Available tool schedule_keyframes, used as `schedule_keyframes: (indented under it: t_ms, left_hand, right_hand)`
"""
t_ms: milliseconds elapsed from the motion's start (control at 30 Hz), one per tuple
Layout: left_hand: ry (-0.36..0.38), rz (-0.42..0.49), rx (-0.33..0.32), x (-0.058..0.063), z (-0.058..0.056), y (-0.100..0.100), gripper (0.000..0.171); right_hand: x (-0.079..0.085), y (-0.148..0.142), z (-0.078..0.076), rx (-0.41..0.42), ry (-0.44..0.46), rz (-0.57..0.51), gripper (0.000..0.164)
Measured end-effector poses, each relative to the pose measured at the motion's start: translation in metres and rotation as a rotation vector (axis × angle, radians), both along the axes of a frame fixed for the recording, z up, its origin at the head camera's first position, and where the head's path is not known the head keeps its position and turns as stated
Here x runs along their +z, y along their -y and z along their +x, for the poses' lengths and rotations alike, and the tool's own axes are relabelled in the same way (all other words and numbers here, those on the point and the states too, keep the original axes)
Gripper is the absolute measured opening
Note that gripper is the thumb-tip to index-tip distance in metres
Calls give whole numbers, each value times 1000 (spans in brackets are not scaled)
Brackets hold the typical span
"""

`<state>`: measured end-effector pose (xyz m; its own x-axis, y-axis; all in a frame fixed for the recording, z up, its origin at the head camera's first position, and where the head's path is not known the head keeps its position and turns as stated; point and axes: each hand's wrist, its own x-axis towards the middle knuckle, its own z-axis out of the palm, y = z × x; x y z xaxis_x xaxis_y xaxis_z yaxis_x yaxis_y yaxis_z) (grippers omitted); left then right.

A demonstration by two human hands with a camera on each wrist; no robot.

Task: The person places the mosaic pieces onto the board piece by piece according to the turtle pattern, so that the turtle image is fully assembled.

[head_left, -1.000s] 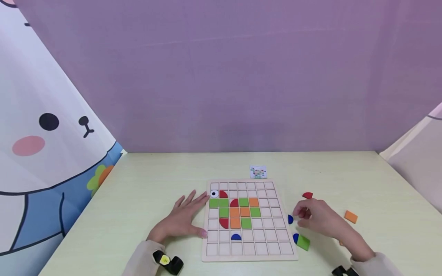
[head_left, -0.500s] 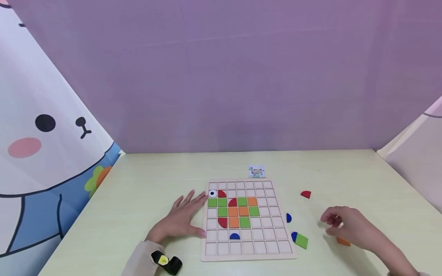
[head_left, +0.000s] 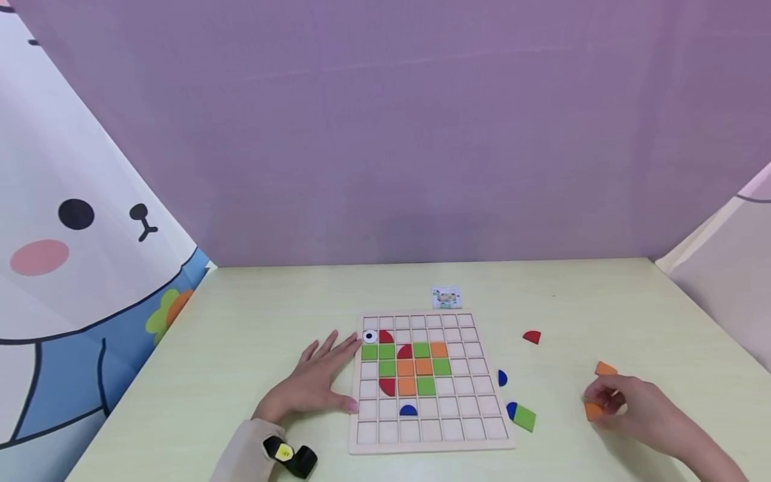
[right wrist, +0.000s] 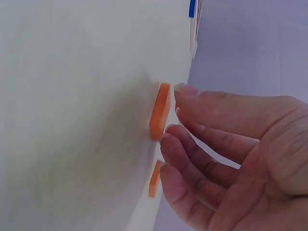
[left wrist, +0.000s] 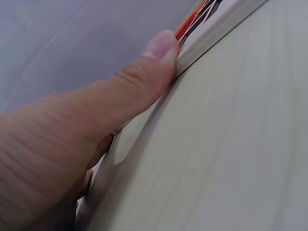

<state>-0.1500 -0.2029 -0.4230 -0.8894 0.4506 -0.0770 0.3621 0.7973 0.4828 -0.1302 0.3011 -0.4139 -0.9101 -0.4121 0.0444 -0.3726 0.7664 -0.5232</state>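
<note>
My left hand (head_left: 316, 385) lies spread at the left side of a gridded wooden board (head_left: 464, 428). Its thumb (left wrist: 161, 48) presses that board's edge in the left wrist view. Red, green and orange tiles, a blue half-round tile (head_left: 408, 410) and a round eye tile (head_left: 369, 336) sit in the board's squares. Far to the right, my right hand (head_left: 641, 408) is over an orange tile (head_left: 593, 410), thumb and fingers apart and slightly bent. In the right wrist view, its fingertips are right at that orange tile (right wrist: 160, 113). Another orange tile (head_left: 605, 368) lies just beyond the hand.
Right of the board lie a red tile (head_left: 533, 337), a blue half-round tile (head_left: 502, 378), and a green tile (head_left: 525, 418) touching a blue one (head_left: 511, 410). A small picture card (head_left: 446, 297) rests behind the board. A purple cloth (head_left: 421, 134) hangs behind the table.
My right hand has moved away from beside the board, rightward and toward me, to the near orange tile. The left hand stays at the board's edge.
</note>
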Motion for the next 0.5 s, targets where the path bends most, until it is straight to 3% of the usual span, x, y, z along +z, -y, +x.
schedule_keyframes:
  t_ms: [300,500]
  left_hand:
    - [7,-6,12,1,0,0,106]
    - [7,-10,17,-1,0,1,105]
  right_hand:
    - [-3,-6,3,-79,72,49,28]
    - [-4,-1,0,-37,79,35,25]
